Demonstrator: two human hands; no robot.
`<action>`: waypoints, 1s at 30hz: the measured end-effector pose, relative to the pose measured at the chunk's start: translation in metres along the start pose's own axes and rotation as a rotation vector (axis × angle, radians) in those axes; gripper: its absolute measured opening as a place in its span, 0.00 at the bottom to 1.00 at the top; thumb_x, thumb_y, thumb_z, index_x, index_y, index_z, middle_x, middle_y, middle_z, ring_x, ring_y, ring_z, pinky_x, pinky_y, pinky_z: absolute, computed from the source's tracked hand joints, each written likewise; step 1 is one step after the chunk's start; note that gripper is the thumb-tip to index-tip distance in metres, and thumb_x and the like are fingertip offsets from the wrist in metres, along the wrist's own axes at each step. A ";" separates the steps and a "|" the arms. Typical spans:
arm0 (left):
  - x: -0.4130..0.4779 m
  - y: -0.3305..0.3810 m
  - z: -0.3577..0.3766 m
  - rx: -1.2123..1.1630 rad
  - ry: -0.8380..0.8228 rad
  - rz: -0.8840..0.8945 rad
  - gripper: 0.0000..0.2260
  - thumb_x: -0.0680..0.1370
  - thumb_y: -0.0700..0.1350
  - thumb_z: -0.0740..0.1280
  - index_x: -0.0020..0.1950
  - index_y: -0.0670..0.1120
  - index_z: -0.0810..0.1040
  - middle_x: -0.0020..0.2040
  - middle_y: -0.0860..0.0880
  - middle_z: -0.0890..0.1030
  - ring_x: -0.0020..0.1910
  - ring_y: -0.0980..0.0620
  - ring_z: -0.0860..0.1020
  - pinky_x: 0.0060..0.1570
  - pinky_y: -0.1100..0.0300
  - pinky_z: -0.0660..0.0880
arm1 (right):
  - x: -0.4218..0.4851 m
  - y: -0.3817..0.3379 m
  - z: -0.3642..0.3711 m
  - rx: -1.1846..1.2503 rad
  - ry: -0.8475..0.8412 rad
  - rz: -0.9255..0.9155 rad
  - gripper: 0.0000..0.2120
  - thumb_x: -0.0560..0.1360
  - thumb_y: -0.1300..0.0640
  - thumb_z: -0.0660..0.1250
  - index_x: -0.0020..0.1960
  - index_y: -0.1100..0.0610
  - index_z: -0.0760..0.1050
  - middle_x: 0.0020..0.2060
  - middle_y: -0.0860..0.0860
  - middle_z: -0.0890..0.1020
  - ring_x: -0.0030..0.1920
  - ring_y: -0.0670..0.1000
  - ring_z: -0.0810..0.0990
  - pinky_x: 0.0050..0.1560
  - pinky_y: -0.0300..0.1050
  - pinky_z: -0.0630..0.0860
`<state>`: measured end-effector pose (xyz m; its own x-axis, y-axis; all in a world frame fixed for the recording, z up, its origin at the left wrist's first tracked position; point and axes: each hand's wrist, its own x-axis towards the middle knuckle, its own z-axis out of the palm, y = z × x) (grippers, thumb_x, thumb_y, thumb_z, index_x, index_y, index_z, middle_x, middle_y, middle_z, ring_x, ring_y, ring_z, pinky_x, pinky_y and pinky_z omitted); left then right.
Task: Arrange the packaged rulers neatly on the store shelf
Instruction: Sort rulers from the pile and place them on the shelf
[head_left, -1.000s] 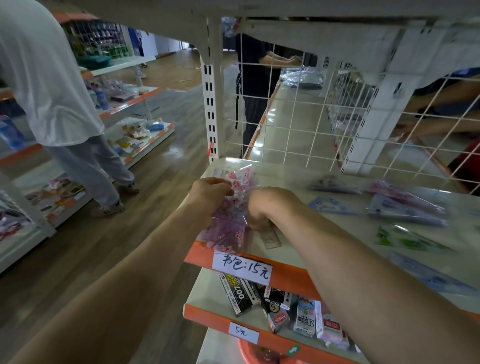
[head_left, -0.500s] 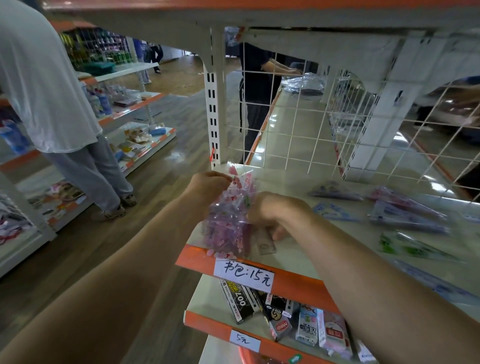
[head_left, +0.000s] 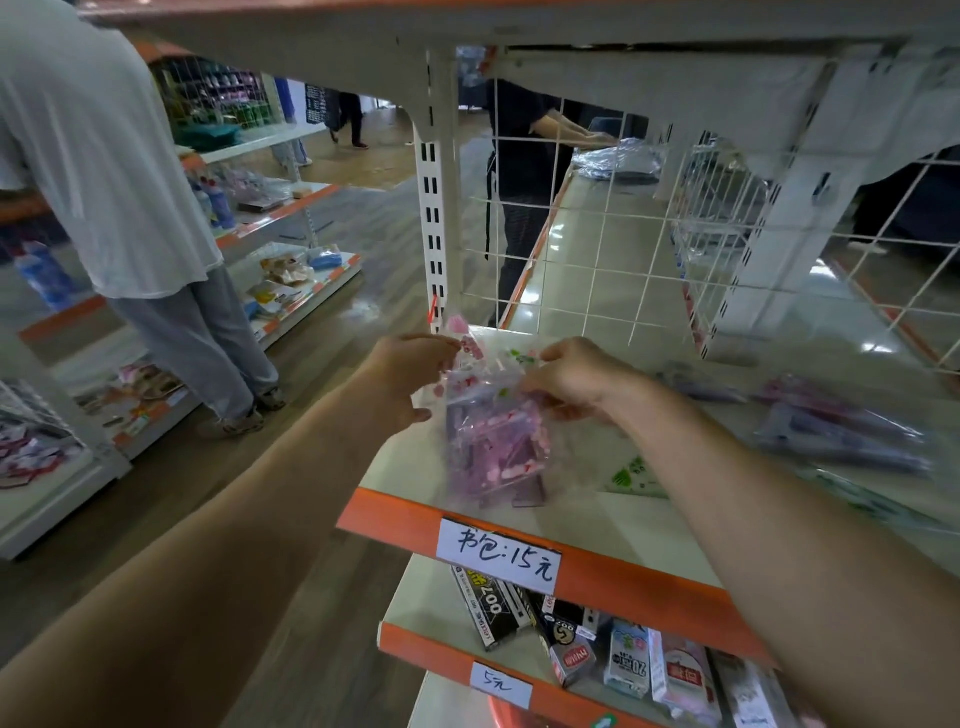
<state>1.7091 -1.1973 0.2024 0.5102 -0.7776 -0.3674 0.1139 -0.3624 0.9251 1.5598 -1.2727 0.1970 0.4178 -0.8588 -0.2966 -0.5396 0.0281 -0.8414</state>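
Both hands hold a stack of pink packaged rulers (head_left: 493, 431) upright over the shelf (head_left: 649, 525) front corner. The left hand (head_left: 410, 376) pinches its top left edge. The right hand (head_left: 576, 376) grips the top right with curled fingers

Handwritten price tag (head_left: 498, 553), boxed goods (head_left: 628, 660) below
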 end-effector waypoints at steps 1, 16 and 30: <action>0.003 -0.002 -0.005 -0.001 0.029 -0.009 0.06 0.76 0.38 0.66 0.43 0.46 0.79 0.43 0.47 0.75 0.46 0.49 0.71 0.55 0.44 0.68 | 0.003 0.002 -0.003 -0.076 0.038 -0.022 0.05 0.74 0.65 0.68 0.48 0.62 0.74 0.32 0.56 0.75 0.29 0.51 0.72 0.30 0.41 0.70; 0.003 -0.008 0.005 -0.169 -0.116 -0.135 0.05 0.79 0.38 0.60 0.54 0.43 0.72 0.51 0.44 0.71 0.40 0.46 0.73 0.43 0.45 0.74 | 0.009 0.006 0.027 -0.776 -0.151 -0.011 0.60 0.60 0.33 0.74 0.78 0.54 0.43 0.76 0.57 0.55 0.73 0.60 0.60 0.69 0.54 0.65; -0.010 -0.017 0.004 -0.148 -0.182 -0.110 0.02 0.77 0.37 0.64 0.47 0.42 0.76 0.50 0.39 0.74 0.37 0.41 0.78 0.29 0.49 0.80 | -0.013 0.007 0.008 -0.649 -0.243 -0.102 0.43 0.64 0.31 0.70 0.72 0.50 0.63 0.65 0.49 0.72 0.60 0.51 0.73 0.54 0.42 0.75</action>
<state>1.6989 -1.1857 0.1896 0.3278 -0.8220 -0.4656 0.2907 -0.3812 0.8776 1.5569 -1.2568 0.1915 0.6005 -0.7002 -0.3862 -0.7846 -0.4229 -0.4533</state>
